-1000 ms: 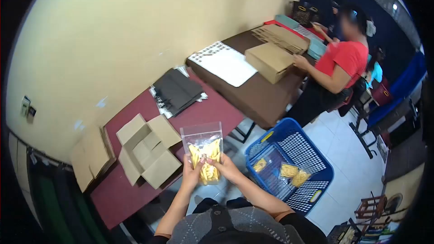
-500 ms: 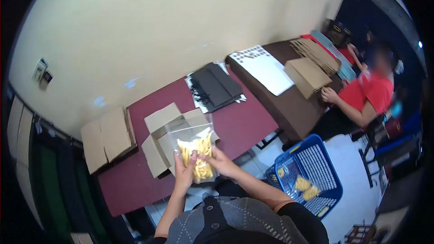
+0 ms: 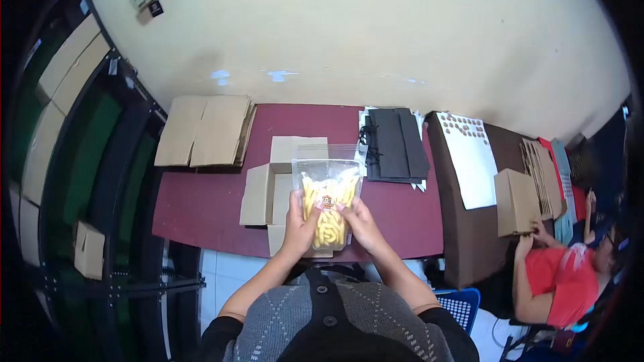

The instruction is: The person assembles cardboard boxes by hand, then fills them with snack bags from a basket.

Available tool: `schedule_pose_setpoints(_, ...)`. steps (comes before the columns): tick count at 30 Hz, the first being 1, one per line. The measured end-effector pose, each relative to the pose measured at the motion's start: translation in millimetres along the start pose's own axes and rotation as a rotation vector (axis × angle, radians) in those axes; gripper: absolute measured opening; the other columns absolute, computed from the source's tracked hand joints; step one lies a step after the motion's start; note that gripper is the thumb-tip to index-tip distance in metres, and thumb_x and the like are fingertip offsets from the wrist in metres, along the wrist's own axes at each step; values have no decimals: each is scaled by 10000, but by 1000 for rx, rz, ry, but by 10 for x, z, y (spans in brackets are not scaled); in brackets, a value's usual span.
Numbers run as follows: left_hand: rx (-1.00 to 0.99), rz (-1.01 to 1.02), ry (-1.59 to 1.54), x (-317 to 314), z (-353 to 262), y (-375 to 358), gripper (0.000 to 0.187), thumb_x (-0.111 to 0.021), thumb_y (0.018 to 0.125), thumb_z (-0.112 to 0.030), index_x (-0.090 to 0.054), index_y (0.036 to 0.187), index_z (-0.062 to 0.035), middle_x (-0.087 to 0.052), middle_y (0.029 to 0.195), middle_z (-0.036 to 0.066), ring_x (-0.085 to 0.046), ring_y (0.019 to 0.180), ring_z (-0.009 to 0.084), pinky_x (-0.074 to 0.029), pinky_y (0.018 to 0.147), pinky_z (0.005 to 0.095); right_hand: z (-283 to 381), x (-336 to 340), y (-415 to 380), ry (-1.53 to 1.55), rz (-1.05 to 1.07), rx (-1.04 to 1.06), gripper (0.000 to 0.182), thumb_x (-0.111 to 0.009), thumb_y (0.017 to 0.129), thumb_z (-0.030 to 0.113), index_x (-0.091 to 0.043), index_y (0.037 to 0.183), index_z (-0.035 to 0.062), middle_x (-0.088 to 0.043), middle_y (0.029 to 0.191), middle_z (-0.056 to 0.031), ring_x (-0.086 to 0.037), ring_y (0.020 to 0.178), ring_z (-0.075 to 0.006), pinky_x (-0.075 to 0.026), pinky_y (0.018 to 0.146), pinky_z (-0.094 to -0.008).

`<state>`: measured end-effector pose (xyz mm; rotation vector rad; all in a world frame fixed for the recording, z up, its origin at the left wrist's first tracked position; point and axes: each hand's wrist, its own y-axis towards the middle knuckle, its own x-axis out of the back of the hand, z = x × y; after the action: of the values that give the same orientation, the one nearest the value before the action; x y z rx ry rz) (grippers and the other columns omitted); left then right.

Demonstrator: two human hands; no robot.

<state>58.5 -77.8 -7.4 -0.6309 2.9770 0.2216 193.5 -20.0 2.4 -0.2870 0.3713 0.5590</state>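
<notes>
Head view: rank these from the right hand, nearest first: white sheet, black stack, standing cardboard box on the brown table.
From the right hand:
1. Black stack, ahead and slightly right on the maroon table.
2. White sheet, farther right.
3. Standing cardboard box, right of the sheet.

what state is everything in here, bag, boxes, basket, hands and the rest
Left hand: gripping the pouch
Right hand: gripping the pouch
Clear pouch: filled with yellow sticks, zip seal unclear
Open box: flaps spread, partly hidden
Cardboard stack: folded flat
Black bags: lying flat, stacked
White sheet: spread flat
Box by co-worker: set up, closure unclear
Blue basket: mostly hidden
</notes>
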Motion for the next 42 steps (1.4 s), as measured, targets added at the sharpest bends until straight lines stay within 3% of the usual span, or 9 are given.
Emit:
schedule_pose_setpoints(3, 66, -104, -237, -9, 35, 26, 285, -559, 896, -128, -415, 1109, -4, -563, 1012, 94, -535, 936, 124, -451, 795, 277, 64, -65, 61, -72, 1, 13, 319, -579, 892, 110, -473, 1165, -18, -598, 1070, -90, -578, 951, -120, -470, 820, -262)
schedule_pose_setpoints(10, -27, -221, -128, -66, 18, 184, 290, -549, 907, -168, -454, 1113, 12, -576, 1009, 86, -542, 925, 127, -447, 806, 276, 51, -148, 181, -46, -29, 29, 311, -550, 917, 161, -482, 1154, -29, -600, 1051, -83, -575, 932, -112, -466, 815, -268)
schedule_pose_setpoints(18, -74, -43, 70, -40, -192, 265, 283, -613, 859, -124, -449, 1040, 20, -606, 921, 119, -583, 831, 149, -475, 737, 295, -30, -214, 292, -103, -198, 313, 349, -566, 905, 136, -378, 1164, -4, -524, 1078, -79, -514, 1004, -129, -417, 886, -280)
schedule_pose_setpoints(21, -55, -48, 22, 9, -57, 311, 244, -508, 930, -199, -461, 1040, 14, -605, 923, 127, -573, 875, 151, -462, 766, 305, -34, -253, 286, 19, -252, 324, 385, -522, 920, 100, -330, 1244, 21, -490, 1155, -113, -482, 1061, -150, -411, 905, -299)
schedule_pose_setpoints(25, -29, 11, 50, 102, -103, 329, 314, -392, 980, -279, -482, 1051, 13, -603, 926, 142, -559, 893, 158, -444, 790, 312, 106, -326, 200, -455, -221, 421, 1067, -722, 715, 3, 97, 1396, 82, -266, 1343, -190, -351, 1238, -253, -335, 1018, -368)
schedule_pose_setpoints(32, -64, 55, 95, 194, -146, 275, 309, -406, 975, -262, -469, 1013, 37, -597, 882, 149, -560, 819, 161, -451, 732, 308, 211, -394, 102, -423, -100, 402, 1148, -762, 697, 68, 149, 1395, 90, -226, 1373, -218, -332, 1260, -280, -318, 1034, -385)
schedule_pose_setpoints(36, -243, 85, 154, 200, -156, 234, 275, -423, 964, -240, -470, 997, 29, -597, 851, 166, -585, 781, 211, -454, 699, 338, 99, -479, 190, -36, -344, 317, 822, -631, 810, 23, -81, 1420, 60, -366, 1306, -158, -436, 1176, -215, -405, 961, -330)
schedule_pose_setpoints(38, -192, 179, 211, 268, -147, 231, 263, -429, 959, -234, -474, 999, 22, -599, 878, 179, -595, 808, 240, -454, 715, 346, 134, -392, 241, 182, -374, 365, 400, -555, 906, 127, -419, 1265, 16, -563, 1086, -101, -560, 954, -136, -477, 830, -286)
schedule_pose_setpoints(42, -18, 268, 24, 348, -243, 312, 296, -484, 937, -262, -497, 1053, 10, -607, 926, 107, -568, 881, 177, -441, 808, 314, 307, -253, 180, 111, -408, 387, 214, -575, 903, 182, -654, 925, -15, -639, 809, -64, -598, 777, -126, -468, 740, -249)
